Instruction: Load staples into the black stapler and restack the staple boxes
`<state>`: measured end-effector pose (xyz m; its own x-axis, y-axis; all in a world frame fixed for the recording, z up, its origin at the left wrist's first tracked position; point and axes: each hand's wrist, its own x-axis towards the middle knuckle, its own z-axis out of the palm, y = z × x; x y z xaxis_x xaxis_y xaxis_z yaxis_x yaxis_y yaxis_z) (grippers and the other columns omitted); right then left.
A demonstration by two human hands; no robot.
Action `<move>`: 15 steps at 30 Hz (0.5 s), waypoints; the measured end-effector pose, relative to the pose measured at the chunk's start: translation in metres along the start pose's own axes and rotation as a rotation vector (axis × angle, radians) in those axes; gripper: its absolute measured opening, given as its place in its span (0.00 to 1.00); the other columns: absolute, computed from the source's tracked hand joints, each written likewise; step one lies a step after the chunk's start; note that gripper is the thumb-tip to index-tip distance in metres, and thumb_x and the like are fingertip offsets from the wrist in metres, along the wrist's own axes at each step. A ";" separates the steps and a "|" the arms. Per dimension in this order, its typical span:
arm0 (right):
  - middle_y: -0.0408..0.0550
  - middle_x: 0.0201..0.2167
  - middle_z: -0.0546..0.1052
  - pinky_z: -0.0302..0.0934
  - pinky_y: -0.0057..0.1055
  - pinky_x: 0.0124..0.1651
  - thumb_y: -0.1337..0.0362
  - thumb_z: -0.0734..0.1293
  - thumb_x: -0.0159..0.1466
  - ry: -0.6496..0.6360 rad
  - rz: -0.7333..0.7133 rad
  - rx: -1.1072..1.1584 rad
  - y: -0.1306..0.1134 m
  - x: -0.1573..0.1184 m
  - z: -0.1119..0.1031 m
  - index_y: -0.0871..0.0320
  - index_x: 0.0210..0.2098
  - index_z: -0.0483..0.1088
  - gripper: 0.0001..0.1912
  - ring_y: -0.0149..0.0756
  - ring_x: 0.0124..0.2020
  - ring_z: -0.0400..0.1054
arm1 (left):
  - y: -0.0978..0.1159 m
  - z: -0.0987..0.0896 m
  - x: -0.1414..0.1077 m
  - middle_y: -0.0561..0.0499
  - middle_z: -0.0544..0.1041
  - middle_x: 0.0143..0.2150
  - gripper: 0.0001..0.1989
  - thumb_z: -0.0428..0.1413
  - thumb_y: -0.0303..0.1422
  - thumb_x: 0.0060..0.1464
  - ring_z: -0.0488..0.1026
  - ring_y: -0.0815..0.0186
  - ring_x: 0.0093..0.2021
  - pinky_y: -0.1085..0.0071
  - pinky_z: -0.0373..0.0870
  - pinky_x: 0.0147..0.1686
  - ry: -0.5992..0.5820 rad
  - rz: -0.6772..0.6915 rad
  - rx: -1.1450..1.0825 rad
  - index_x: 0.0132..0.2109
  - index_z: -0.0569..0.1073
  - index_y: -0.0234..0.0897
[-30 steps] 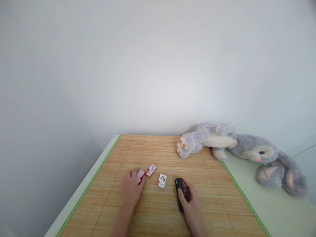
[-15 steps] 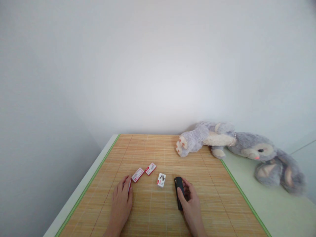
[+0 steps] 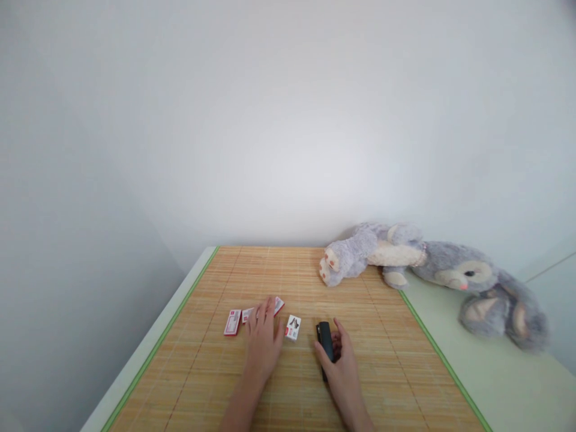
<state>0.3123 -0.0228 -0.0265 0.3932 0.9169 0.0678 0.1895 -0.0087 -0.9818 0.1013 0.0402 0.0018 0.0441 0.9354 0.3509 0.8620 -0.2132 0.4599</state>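
Observation:
My left hand hovers over or rests on two small red-and-white boxes, its fingers stretched out. One box shows to the left of the fingers, and another box peeks out past the fingertips. Whether the hand touches them I cannot tell. A third red-and-white box lies flat on the left. Beside my left thumb stands a small white box with a dark picture. My right hand holds a black stapler lying on the mat, thumb across its left side and index finger raised.
A bamboo mat with green edging covers much of the pale table. At the back right lies a grey plush rabbit, its feet on the mat and its ears on the bare tabletop. The wall rises behind.
My left hand has moved right, from the left box to over the two others. That left box now lies uncovered and turned. My right index finger has lifted away from the stapler.

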 end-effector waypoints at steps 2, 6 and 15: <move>0.48 0.44 0.78 0.69 0.41 0.49 0.51 0.71 0.61 -0.001 -0.022 -0.030 -0.003 0.002 -0.005 0.54 0.64 0.66 0.34 0.46 0.43 0.73 | 0.008 0.008 -0.008 0.48 0.68 0.69 0.27 0.47 0.33 0.67 0.61 0.51 0.67 0.49 0.54 0.68 -0.036 -0.005 -0.002 0.72 0.61 0.46; 0.49 0.49 0.79 0.64 0.45 0.57 0.58 0.69 0.59 -0.050 -0.110 -0.181 -0.007 0.007 -0.033 0.51 0.52 0.76 0.21 0.50 0.51 0.72 | 0.001 0.008 -0.046 0.51 0.69 0.69 0.30 0.45 0.28 0.65 0.62 0.53 0.67 0.51 0.57 0.65 -0.084 -0.039 -0.010 0.72 0.61 0.49; 0.46 0.45 0.82 0.63 0.43 0.55 0.66 0.65 0.54 -0.224 -0.209 -0.482 -0.015 0.012 -0.058 0.50 0.50 0.78 0.24 0.47 0.48 0.74 | 0.012 -0.017 -0.094 0.48 0.76 0.57 0.24 0.54 0.36 0.63 0.69 0.52 0.57 0.52 0.64 0.59 -0.222 0.049 -0.072 0.65 0.71 0.55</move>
<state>0.3668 -0.0348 -0.0006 0.1129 0.9804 0.1612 0.6522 0.0493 -0.7564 0.0987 -0.0547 -0.0117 0.2019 0.9608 0.1901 0.8180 -0.2721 0.5068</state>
